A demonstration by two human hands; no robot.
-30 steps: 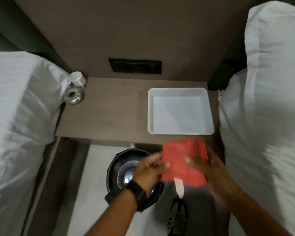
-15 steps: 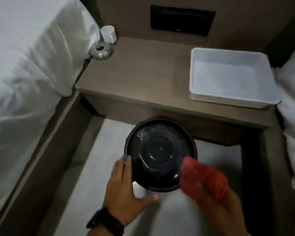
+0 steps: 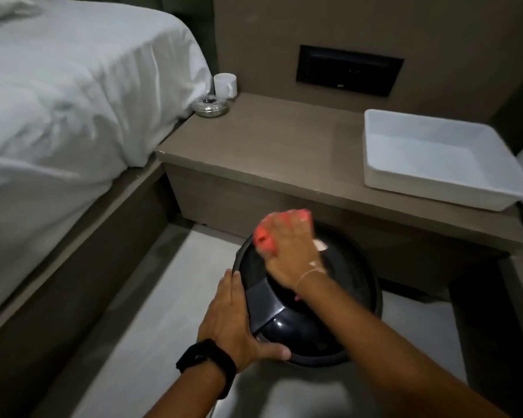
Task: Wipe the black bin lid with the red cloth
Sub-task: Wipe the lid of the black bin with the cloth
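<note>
While left hand (image 3: 231, 322) braces glossy black lid (image 3: 302, 333) (fingers (image 3: 230, 283) straight), right hand (image 3: 290, 251) grips red cloth (image 3: 261, 236).

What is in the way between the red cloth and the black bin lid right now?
Nothing visible. The right hand presses the red cloth onto the far left of the black bin lid; the left hand rests against its near left rim, clear of the cloth.

The bedside table (image 3: 284, 140) carries a white tray (image 3: 435, 191), a white cup (image 3: 225, 86) and a shiny dish (image 3: 210, 107).
</note>
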